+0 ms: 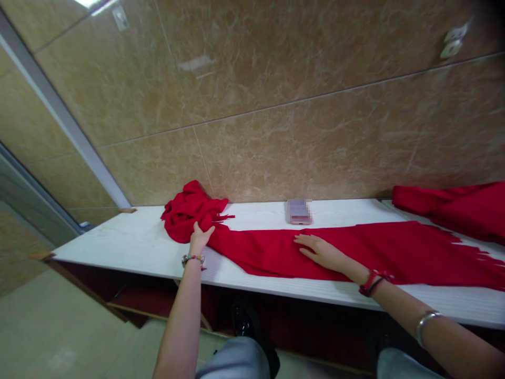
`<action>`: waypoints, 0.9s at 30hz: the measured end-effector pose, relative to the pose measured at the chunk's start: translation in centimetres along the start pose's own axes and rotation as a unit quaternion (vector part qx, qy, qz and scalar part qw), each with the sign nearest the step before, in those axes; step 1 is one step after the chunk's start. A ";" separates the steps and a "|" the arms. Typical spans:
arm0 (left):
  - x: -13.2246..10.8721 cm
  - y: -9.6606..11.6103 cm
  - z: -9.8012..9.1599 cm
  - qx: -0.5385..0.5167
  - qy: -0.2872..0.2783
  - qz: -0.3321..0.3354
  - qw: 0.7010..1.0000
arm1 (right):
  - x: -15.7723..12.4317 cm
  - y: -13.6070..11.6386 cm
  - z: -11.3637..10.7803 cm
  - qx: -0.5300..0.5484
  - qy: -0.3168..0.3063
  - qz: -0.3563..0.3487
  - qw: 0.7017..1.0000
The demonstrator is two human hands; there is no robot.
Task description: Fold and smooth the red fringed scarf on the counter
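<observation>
A long red scarf [272, 252] lies stretched along the white tabletop, flat on the right and gathered at its left end. Fringe shows at its right end. My left hand [200, 239] touches the cloth where the flat part meets a bunched red heap [185, 210]; thumb and a finger are spread apart, the other fingers are partly hidden. Palm down on the middle of the scarf rests my right hand [324, 253], its fingers stretched out and nearly flat.
A phone [299, 211] lies behind the scarf near the tiled wall [276, 147]. More folded red cloth [465, 208] sits at the back right. Below the white tabletop [118, 242] are dark open shelves [138, 297]. Wall sockets [453, 41] are at the upper right.
</observation>
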State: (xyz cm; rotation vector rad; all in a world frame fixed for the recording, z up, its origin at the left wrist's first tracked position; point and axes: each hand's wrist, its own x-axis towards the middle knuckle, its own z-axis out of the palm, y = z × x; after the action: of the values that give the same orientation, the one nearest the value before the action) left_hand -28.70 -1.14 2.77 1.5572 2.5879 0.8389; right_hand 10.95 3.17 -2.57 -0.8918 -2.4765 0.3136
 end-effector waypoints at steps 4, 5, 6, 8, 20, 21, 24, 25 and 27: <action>-0.9 4.1 0.5 -0.056 0.010 0.013 0.998 | 0.0 0.0 0.0 -0.006 -0.003 0.002 1.000; -1.4 5.6 0.5 -0.078 0.013 0.036 0.996 | 0.0 0.0 0.0 -0.006 -0.004 0.002 1.000; -1.9 7.3 0.5 -0.107 0.016 0.070 0.992 | 0.0 0.0 0.0 -0.007 -0.005 0.002 1.000; -3.3 10.6 0.5 -0.253 -0.027 0.182 0.950 | 0.0 0.0 0.0 -0.006 -0.004 0.000 1.000; -3.4 10.7 -0.8 0.084 0.024 0.104 0.991 | 0.1 0.4 0.3 -0.012 0.005 -0.008 1.000; -3.5 10.9 0.1 0.051 0.025 0.139 0.989 | 0.1 0.4 0.3 -0.013 0.005 -0.008 1.000; -4.8 12.7 3.6 -0.067 -0.072 0.266 0.959 | 0.2 0.4 0.3 -0.014 0.004 -0.003 1.000; -5.2 13.3 4.6 -0.077 -0.117 0.301 0.943 | 0.2 0.3 0.3 -0.014 0.003 -0.002 1.000; -5.7 14.1 5.6 -0.061 -0.155 0.313 0.935 | 0.1 0.1 0.1 -0.016 0.001 -0.002 1.000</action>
State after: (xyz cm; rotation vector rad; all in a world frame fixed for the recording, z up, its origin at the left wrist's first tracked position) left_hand -12.78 1.79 2.74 2.2881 1.7959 0.6737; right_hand 10.90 3.30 -2.64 -0.9005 -2.4877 0.2741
